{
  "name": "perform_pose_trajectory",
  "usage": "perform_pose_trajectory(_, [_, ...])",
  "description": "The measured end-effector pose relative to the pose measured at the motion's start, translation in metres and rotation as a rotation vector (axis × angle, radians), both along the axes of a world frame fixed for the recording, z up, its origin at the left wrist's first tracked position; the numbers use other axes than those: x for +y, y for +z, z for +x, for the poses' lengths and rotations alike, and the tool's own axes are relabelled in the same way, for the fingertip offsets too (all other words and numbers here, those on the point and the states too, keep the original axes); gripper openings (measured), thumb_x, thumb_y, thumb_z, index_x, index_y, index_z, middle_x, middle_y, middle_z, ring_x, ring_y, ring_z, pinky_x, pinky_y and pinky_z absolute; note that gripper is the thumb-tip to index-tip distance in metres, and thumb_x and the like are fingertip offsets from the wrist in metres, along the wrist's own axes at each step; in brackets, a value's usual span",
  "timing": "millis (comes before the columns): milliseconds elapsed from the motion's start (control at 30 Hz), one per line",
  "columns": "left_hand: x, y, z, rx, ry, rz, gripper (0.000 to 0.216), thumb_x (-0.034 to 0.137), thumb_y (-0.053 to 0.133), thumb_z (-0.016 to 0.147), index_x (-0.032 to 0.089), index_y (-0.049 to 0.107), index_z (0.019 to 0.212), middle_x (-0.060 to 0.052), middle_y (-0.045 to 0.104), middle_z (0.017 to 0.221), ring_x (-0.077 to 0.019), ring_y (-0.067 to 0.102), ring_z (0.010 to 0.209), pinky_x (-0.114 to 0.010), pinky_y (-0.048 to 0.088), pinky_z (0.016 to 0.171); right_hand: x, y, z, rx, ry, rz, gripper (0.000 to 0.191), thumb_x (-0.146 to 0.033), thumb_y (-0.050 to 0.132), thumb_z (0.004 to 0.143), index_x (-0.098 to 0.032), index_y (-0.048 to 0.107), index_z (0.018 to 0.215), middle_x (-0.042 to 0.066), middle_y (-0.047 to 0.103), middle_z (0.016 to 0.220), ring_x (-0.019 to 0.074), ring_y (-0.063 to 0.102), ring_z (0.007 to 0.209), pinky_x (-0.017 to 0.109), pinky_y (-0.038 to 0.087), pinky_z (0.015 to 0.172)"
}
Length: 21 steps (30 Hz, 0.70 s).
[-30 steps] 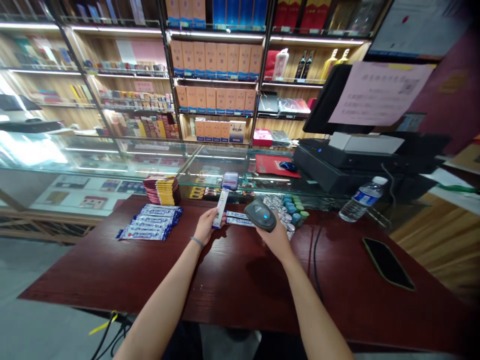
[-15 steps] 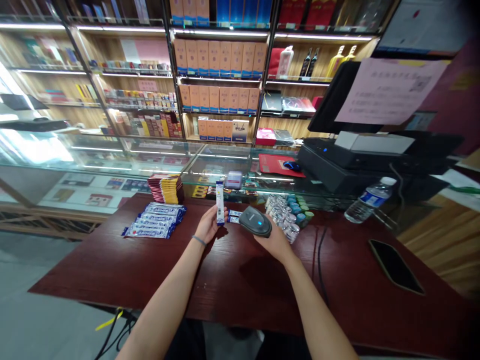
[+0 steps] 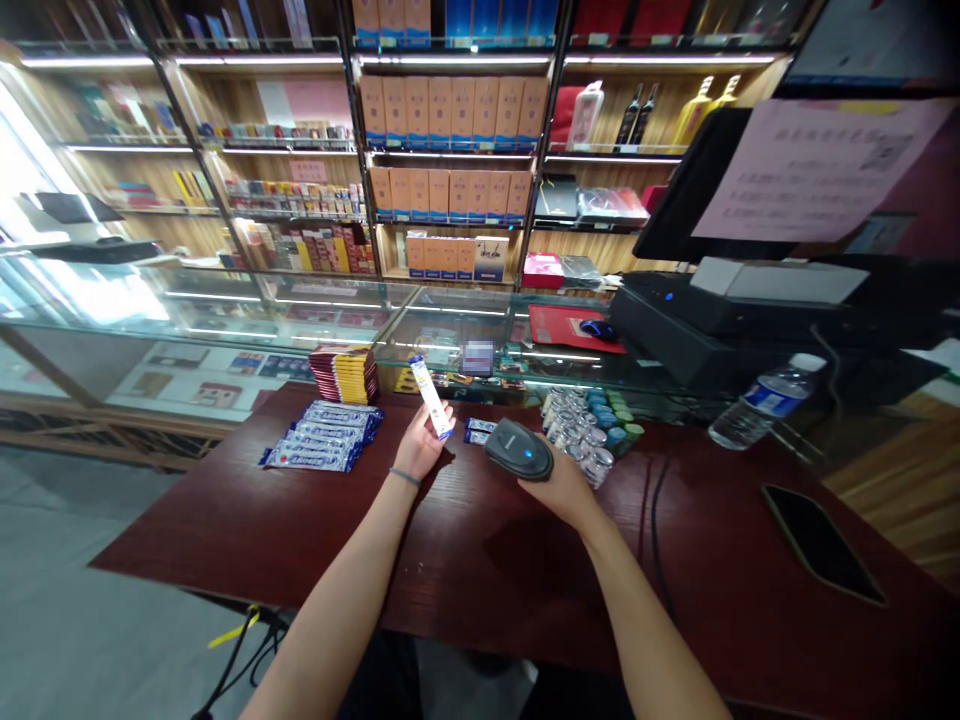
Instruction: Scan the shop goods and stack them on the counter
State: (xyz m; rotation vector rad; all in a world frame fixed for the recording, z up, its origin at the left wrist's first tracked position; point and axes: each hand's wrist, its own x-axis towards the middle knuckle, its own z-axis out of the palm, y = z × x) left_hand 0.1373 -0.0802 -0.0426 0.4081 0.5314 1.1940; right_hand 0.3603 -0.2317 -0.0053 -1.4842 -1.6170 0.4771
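The left hand (image 3: 420, 450) is pinching a slim white stick packet with blue and yellow print (image 3: 433, 397) between thumb and fingertips, holding it raised and tilted just left of the dark grey handheld barcode scanner (image 3: 519, 449). The right hand (image 3: 564, 487) is gripping that scanner from below, its fingers curling round the body. Two loose blue-and-white packets (image 3: 478, 430) are lying on the dark red wooden table (image 3: 480, 560) just behind the scanner. Farther left of the scanner, a pile of blue-and-white stick packets (image 3: 322, 438) is resting in front of a stack of red and yellow packs (image 3: 345, 373). Just right of the scanner, small capped bottles (image 3: 592, 430) are standing clustered. A clear plastic water bottle (image 3: 766, 400) and a black phone (image 3: 821, 545) are lying well right of it.
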Motion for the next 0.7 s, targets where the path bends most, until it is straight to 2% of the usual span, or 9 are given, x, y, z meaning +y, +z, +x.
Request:
perform_pose_trajectory(100, [-0.001,0.002,0.0,-0.021,-0.012,-0.029,0.019,0.024,0.053,0.098,0.017,0.064,0.112,-0.01,0.072,0.111,-0.018,0.07,0.103,-0.035,0.058,0.093,0.0,0.002,0.0,0.015,-0.009,0.012,0.058,-0.03,0.071,0.069,-0.024,0.059,0.125,0.005,0.075,0.105,0.0281,0.072,0.097,0.037,0.056,0.083])
perform_pose_trajectory(267, [-0.002,0.004,-0.001,-0.023,0.008,0.019,0.019,0.025,0.058,0.096,0.016,0.064,0.112,-0.009,0.073,0.11,-0.0182,0.071,0.101,-0.036,0.058,0.094,0.002,0.0,-0.003,0.02,-0.034,0.026,0.057,-0.03,0.071,0.069,-0.024,0.06,0.125,0.005,0.075,0.104,0.0278,0.071,0.097,0.037,0.056,0.083])
perform_pose_trajectory(433, [-0.002,0.025,-0.01,0.083,0.114,0.154,0.024,0.023,0.066,0.09,0.018,0.062,0.113,-0.009,0.073,0.108,-0.0214,0.072,0.099,-0.038,0.058,0.09,0.004,-0.003,-0.009,0.105,-0.076,0.117,0.047,-0.034,0.069,0.071,-0.023,0.063,0.116,0.006,0.075,0.1,0.0262,0.072,0.09,0.037,0.057,0.081])
perform_pose_trajectory(567, [0.003,0.05,-0.036,0.205,0.235,0.31,0.031,0.028,0.072,0.085,0.019,0.062,0.113,-0.009,0.071,0.11,-0.0225,0.072,0.099,-0.036,0.058,0.087,0.009,-0.012,-0.007,0.153,-0.088,0.142,0.046,-0.037,0.07,0.071,-0.019,0.064,0.113,0.008,0.075,0.097,0.027,0.071,0.087,0.04,0.057,0.081])
perform_pose_trajectory(700, [0.009,0.064,-0.086,0.403,0.365,0.414,0.041,0.032,0.078,0.078,0.019,0.065,0.115,-0.008,0.071,0.109,-0.0209,0.071,0.096,-0.032,0.057,0.083,0.012,-0.021,-0.008,0.159,-0.076,0.103,0.048,-0.038,0.072,0.071,-0.017,0.064,0.113,0.011,0.074,0.1,0.0294,0.07,0.091,0.044,0.055,0.085])
